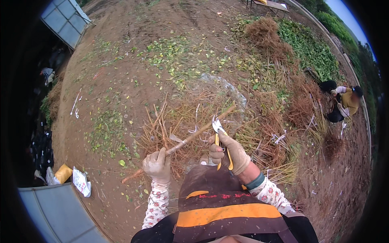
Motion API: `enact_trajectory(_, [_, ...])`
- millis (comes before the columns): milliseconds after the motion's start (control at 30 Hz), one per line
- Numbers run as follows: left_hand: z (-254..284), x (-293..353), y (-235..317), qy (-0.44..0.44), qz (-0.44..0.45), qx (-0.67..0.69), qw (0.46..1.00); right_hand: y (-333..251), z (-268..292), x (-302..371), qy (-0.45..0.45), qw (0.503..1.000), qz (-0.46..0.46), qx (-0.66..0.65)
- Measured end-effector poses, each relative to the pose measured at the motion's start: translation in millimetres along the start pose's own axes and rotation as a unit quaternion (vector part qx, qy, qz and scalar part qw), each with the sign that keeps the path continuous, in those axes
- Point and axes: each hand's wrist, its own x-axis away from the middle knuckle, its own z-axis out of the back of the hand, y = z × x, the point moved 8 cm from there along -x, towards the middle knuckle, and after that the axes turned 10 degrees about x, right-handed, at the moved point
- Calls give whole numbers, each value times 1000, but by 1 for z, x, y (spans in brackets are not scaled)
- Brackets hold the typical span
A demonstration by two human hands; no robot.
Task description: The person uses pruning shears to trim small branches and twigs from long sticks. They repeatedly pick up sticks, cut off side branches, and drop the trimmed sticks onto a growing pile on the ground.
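Note:
My left hand (158, 166), in a pale work glove, is closed around a long brown branch (193, 135) that slants from lower left to upper right. In my gloved right hand (234, 153) is a pair of pruning shears (217, 126) with yellow handles. The handles stand apart, and the shears' metal head is at the branch near its upper end; whether the blades touch the wood I cannot tell. Beneath lies a loose heap of thin reddish-brown stems (152, 135) with fine roots. Something white is wrapped round the branch just beyond my left hand.
Tied bundles of rooted stems (273, 146) lie to the right, with a root pile (265, 34) and green leaves (312, 50) farther off. Another person (346, 101) sits at far right. Clear plastic film (231, 89) lies ahead. Sacks (82, 182) stand at left beside a metal panel (56, 214).

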Motion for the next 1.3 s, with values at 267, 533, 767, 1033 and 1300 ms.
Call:
enact_trajectory(267, [-21,7,-19,-78,201,257,942,18,19,-7,66,976,-51,204])
enact_trajectory(533, [-45,40,-17,-140,282,357,880,6,28,-24,-67,991,11,119])
enact_trajectory(767, [-69,75,-36,-220,362,447,788,-24,12,-13,127,951,51,278])
enact_trajectory(1033, [-38,49,-15,-148,217,302,916,-20,34,-24,-2,994,50,92])
enact_trajectory(1300, [-35,40,-15,-130,164,200,957,-24,19,-7,66,988,43,134])
